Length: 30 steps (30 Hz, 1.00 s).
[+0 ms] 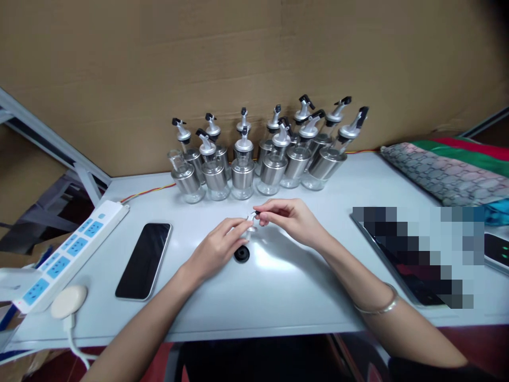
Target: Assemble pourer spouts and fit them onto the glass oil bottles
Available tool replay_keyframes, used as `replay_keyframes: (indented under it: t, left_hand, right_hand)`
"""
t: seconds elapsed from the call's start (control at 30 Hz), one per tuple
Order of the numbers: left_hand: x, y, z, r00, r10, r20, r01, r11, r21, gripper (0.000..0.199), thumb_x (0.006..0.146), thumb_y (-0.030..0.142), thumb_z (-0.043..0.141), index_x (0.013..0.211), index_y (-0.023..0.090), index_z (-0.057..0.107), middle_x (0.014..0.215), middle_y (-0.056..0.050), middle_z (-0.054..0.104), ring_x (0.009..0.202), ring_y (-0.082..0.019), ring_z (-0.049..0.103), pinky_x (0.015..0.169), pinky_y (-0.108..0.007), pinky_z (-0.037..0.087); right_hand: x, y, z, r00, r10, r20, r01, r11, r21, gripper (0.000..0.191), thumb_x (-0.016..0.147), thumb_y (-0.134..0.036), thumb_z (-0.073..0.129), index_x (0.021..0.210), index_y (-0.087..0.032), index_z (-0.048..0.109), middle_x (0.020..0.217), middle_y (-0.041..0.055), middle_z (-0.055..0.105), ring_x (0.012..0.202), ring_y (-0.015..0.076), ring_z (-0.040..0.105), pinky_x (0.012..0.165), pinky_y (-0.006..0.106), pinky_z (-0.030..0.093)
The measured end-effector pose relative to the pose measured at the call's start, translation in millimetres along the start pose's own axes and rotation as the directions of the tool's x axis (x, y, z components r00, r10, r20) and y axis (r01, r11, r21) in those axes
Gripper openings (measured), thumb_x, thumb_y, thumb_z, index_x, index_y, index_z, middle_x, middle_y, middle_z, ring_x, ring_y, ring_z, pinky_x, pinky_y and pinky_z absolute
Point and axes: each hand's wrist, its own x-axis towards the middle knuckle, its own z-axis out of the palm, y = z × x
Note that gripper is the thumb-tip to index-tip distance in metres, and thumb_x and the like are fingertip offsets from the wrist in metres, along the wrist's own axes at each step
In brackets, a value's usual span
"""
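Note:
Near the middle of the white table, both my hands are on one small silver pour spout (pixel 251 218). My left hand (pixel 218 245) grips its body from the left, fingers closed around it. My right hand (pixel 289 218) pinches the black flip cap (pixel 257 213) at the spout's top. A round black stopper (pixel 242 254) lies on the table just beneath my left fingertips. Beyond my hands stand several glass bottles with steel sleeves, most topped by silver and black spouts. The front left bottle (pixel 186 180) has a bare glass neck with no spout on it.
A phone (pixel 143 261) and a white power strip (pixel 75 249) lie to the left, with a round white charger (pixel 69 301) near the front edge. On the right are a dark flat device (pixel 401 265), partly blurred, and a patterned cloth (pixel 433 172). Cardboard (pixel 254 53) walls the back.

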Motion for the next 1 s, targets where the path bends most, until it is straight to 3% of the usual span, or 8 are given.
replay_keyframes:
  t: [0.43, 0.6, 0.7, 0.8, 0.9, 1.0]
  left_hand:
    - [0.0, 2.3, -0.4, 0.998, -0.057, 0.033, 0.058, 0.998, -0.026, 0.040, 0.091, 0.018, 0.046, 0.131, 0.024, 0.041, 0.111, -0.009, 0.055, 0.104, -0.018, 0.056, 0.089, -0.031, 0.050]
    - [2.1, 2.0, 0.3, 0.998, -0.008, 0.064, 0.010, 1.000, -0.023, 0.042, 0.092, 0.017, 0.044, 0.132, 0.025, 0.038, 0.115, -0.009, 0.055, 0.107, -0.018, 0.055, 0.090, -0.033, 0.049]
    - [3.1, 2.6, 0.7, 0.996, 0.001, 0.093, 0.004, 0.999, -0.047, 0.046, 0.092, 0.022, 0.046, 0.135, 0.026, 0.031, 0.118, -0.009, 0.054, 0.108, -0.019, 0.054, 0.090, -0.035, 0.048]
    - [3.7, 3.4, -3.0, 0.992, -0.075, 0.098, 0.083, 0.993, -0.081, 0.050, 0.088, 0.032, 0.052, 0.132, 0.021, 0.031, 0.115, -0.011, 0.053, 0.095, -0.019, 0.057, 0.080, -0.034, 0.050]
    - [4.4, 5.9, -10.1, 0.958, -0.149, 0.243, 0.160, 0.987, -0.025, 0.031, 0.083, 0.038, 0.057, 0.104, 0.017, 0.049, 0.089, -0.005, 0.057, 0.073, -0.016, 0.055, 0.066, -0.030, 0.047]
    - [4.8, 8.7, -14.7, 0.881, -0.209, 0.424, 0.204, 0.977, 0.058, 0.018, 0.081, 0.034, 0.058, 0.087, 0.017, 0.055, 0.074, 0.000, 0.057, 0.065, -0.015, 0.053, 0.061, -0.027, 0.042]
  right_hand:
    - [1.9, 5.3, 5.8, 0.999, -0.017, -0.027, 0.017, 1.000, -0.025, 0.016, 0.077, -0.028, 0.059, 0.085, -0.016, 0.062, 0.070, -0.0004, 0.062, 0.062, 0.0103, 0.057, 0.062, 0.025, 0.047]
    - [0.2, 3.1, 10.9, 1.000, -0.024, 0.017, 0.024, 0.999, -0.028, 0.017, 0.078, -0.031, 0.059, 0.085, -0.016, 0.059, 0.069, -0.0017, 0.059, 0.060, 0.0094, 0.054, 0.059, 0.024, 0.043]
    - [-0.7, 0.8, 11.9, 0.997, 0.016, 0.075, -0.013, 0.999, -0.038, 0.017, 0.078, -0.032, 0.058, 0.082, -0.015, 0.060, 0.067, -0.0020, 0.057, 0.056, 0.0088, 0.050, 0.055, 0.024, 0.040]
    - [-0.3, -0.2, 10.6, 1.000, 0.005, 0.022, -0.004, 0.998, -0.061, 0.018, 0.079, -0.034, 0.058, 0.081, -0.015, 0.059, 0.063, -0.0032, 0.054, 0.053, 0.0079, 0.046, 0.052, 0.023, 0.036]
    - [1.4, 0.6, 8.4, 0.997, -0.022, -0.074, 0.021, 1.000, -0.021, 0.021, 0.079, -0.038, 0.058, 0.083, -0.017, 0.053, 0.057, -0.0068, 0.048, 0.049, 0.0068, 0.041, 0.048, 0.022, 0.032]
    - [3.1, 2.1, 6.6, 0.994, -0.034, -0.102, 0.038, 0.999, 0.035, 0.024, 0.078, -0.040, 0.059, 0.084, -0.018, 0.049, 0.054, -0.0085, 0.045, 0.047, 0.0067, 0.041, 0.047, 0.022, 0.032]
